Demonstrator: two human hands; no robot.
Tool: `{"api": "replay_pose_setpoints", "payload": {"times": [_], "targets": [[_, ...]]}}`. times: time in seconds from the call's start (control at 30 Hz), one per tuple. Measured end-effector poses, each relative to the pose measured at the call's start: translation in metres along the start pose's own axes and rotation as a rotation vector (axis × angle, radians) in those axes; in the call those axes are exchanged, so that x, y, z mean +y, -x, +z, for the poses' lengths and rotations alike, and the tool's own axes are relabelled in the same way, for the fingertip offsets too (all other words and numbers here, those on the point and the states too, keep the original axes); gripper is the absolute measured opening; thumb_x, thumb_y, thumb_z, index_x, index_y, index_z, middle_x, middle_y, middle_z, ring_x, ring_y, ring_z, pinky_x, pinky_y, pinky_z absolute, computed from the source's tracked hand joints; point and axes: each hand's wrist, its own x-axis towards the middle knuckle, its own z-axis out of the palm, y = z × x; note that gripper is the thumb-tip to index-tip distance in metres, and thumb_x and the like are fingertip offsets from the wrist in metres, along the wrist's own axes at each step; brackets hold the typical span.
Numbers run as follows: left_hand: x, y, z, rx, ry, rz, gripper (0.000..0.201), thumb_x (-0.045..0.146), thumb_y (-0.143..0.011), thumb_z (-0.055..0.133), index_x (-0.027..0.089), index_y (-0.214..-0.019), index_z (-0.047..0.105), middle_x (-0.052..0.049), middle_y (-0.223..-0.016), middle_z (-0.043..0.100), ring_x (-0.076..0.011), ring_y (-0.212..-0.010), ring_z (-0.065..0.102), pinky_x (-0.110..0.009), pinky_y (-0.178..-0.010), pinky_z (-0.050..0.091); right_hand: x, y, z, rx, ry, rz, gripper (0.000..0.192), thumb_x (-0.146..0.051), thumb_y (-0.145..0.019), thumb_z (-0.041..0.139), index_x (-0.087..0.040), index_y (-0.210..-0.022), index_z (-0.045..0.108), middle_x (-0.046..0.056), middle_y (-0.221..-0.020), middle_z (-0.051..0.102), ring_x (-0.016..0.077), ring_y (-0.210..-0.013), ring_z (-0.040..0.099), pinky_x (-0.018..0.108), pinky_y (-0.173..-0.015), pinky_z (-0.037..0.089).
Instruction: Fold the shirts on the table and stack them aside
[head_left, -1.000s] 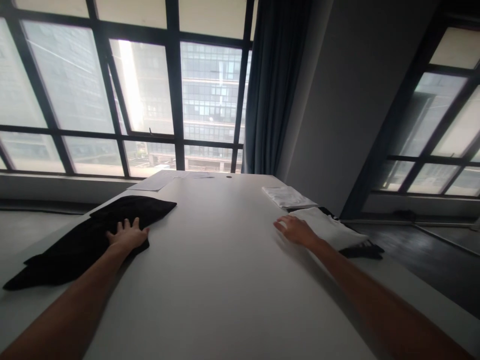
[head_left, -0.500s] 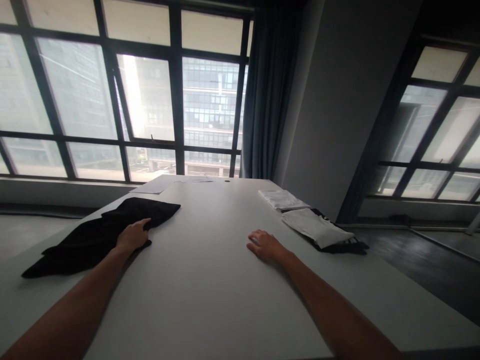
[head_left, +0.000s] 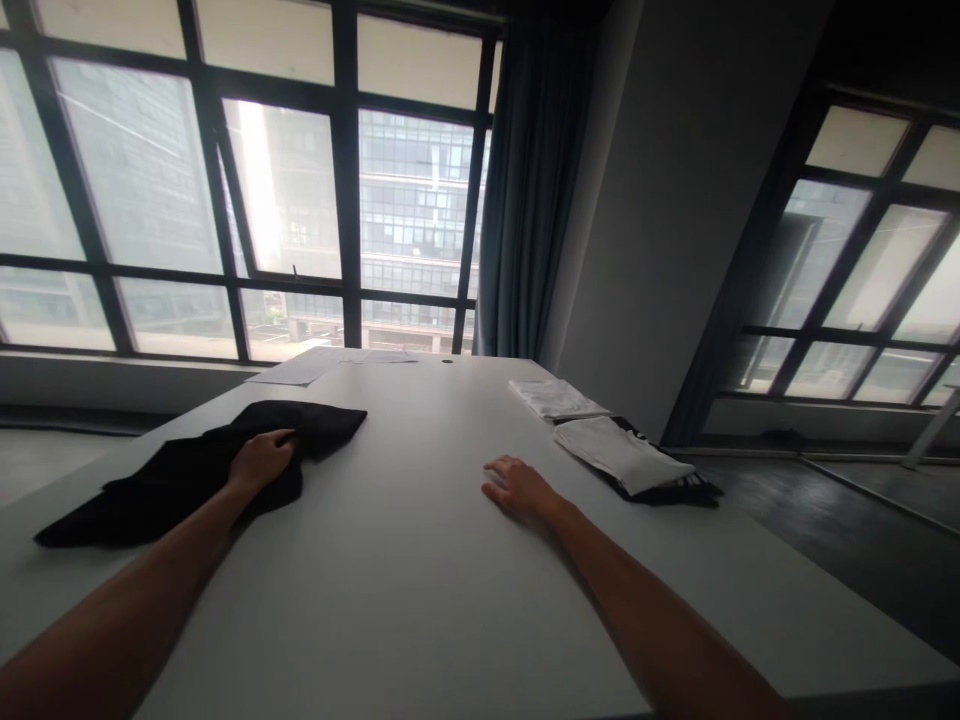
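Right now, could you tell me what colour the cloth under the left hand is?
Black cloth, head view.

Both my arms are stretched forward, bare to the wrist. My left hand [head_left: 260, 459] sits far out to the left, fingers curled inward in a loose grip, knuckles up. My right hand [head_left: 517, 487] lies palm down, fingers spread and flat, wrist straight, the forearm running back toward me at lower right.
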Motion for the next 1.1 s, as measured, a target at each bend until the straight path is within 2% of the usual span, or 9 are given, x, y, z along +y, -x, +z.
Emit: {"api": "replay_pose_setpoints", "payload": {"times": [0.13, 0.2, 0.3, 0.47, 0.6, 0.73, 0.87, 1.0, 1.1], "targets": [[0.06, 0.033, 0.036, -0.205, 0.131, 0.261, 0.041, 0.041, -0.082, 0.058, 0.02, -0.114, 0.071, -0.005, -0.111, 0.073, -0.0247, -0.101, 0.067, -0.031, -0.092, 0.05, -0.023, 0.002, 0.005, 0.029, -0.14, -0.152, 0.069, -0.047, -0.082, 0.064, -0.018, -0.141, 0.046, 0.014, -0.138, 0.054, 0.0269, -0.123, 0.053, 0.04, -0.104, 0.041], [0.089, 0.055, 0.049, -0.407, 0.23, 0.559, 0.041, 0.044, -0.084, 0.059, 0.023, -0.118, 0.07, -0.004, -0.105, 0.073, -0.0216, -0.091, 0.068, -0.031, -0.086, 0.052, -0.037, 0.006, 0.008, 0.05, -0.187, -0.207, 0.083, -0.053, -0.076, 0.069, -0.019, -0.146, 0.039, 0.013, -0.14, 0.052, 0.028, -0.125, 0.052, 0.041, -0.104, 0.042], [0.111, 0.073, 0.052, -0.5, 0.259, 0.844, 0.048, 0.046, -0.085, 0.06, 0.026, -0.129, 0.062, -0.006, -0.112, 0.068, -0.0229, -0.101, 0.064, -0.035, -0.093, 0.049, -0.052, 0.011, 0.009, 0.128, -0.151, -0.15, 0.065, -0.043, -0.079, 0.067, -0.021, -0.138, 0.05, 0.01, -0.134, 0.058, 0.0263, -0.117, 0.057, 0.036, -0.098, 0.045], [0.085, 0.051, 0.039, -0.385, -0.097, 0.634, 0.082, 0.061, -0.071, 0.068, 0.029, -0.143, 0.045, -0.011, -0.152, 0.042, -0.0358, -0.139, 0.036, -0.055, -0.114, 0.024, -0.049, 0.006, -0.005, 0.239, -0.05, 0.027, 0.03, -0.021, -0.084, 0.05, -0.022, -0.109, 0.067, 0.005, -0.108, 0.071, 0.0205, -0.096, 0.065, 0.028, -0.085, 0.045], [0.055, 0.03, 0.027, -0.539, -0.295, 0.28, 0.114, 0.074, -0.059, 0.066, 0.026, -0.154, 0.022, -0.014, -0.162, 0.014, -0.0406, -0.146, 0.014, -0.062, -0.114, 0.017, -0.005, -0.002, -0.034, 0.544, -0.167, 0.238, 0.031, -0.028, -0.088, 0.038, -0.019, -0.102, 0.065, 0.007, -0.088, 0.071, 0.0209, -0.083, 0.063, 0.028, -0.076, 0.045], [0.035, 0.022, 0.016, -0.726, -0.378, 0.111, 0.13, 0.076, -0.053, 0.066, 0.012, -0.155, 0.015, -0.021, -0.16, 0.01, -0.0426, -0.144, 0.021, -0.054, -0.112, 0.028, 0.059, 0.001, -0.059, 0.862, -0.203, 0.496, 0.039, -0.027, -0.087, 0.031, -0.012, -0.103, 0.063, 0.016, -0.098, 0.068, 0.0261, -0.093, 0.061, 0.036, -0.082, 0.045], [0.021, 0.016, 0.019, -0.621, -0.359, 0.158, 0.102, 0.075, -0.07, 0.049, 0.018, -0.152, 0.029, -0.017, -0.159, 0.024, -0.0396, -0.143, 0.027, -0.054, -0.111, 0.03, 0.085, 0.007, -0.055, 0.73, -0.157, 0.595, 0.05, -0.034, -0.082, 0.05, -0.009, -0.125, 0.054, 0.019, -0.113, 0.064, 0.0302, -0.105, 0.06, 0.039, -0.09, 0.045], [0.02, 0.013, 0.028, -0.371, -0.275, 0.313, 0.063, 0.056, -0.08, 0.045, 0.022, -0.13, 0.061, -0.014, -0.137, 0.058, -0.0361, -0.125, 0.053, -0.048, -0.101, 0.043, 0.064, 0.005, -0.038, 0.546, 0.082, 0.265, 0.056, -0.033, -0.08, 0.059, -0.016, -0.133, 0.052, 0.015, -0.132, 0.056, 0.0293, -0.123, 0.051, 0.042, -0.105, 0.038], [0.027, 0.014, 0.032, -0.26, -0.215, 0.429, 0.047, 0.037, -0.079, 0.044, 0.021, -0.115, 0.07, -0.01, -0.127, 0.064, -0.0306, -0.113, 0.061, -0.042, -0.097, 0.046, 0.044, 0.003, -0.027, 0.294, 0.115, 0.049, 0.05, -0.03, -0.082, 0.06, -0.019, -0.13, 0.057, 0.011, -0.131, 0.059, 0.0246, -0.123, 0.052, 0.038, -0.107, 0.036]]}}
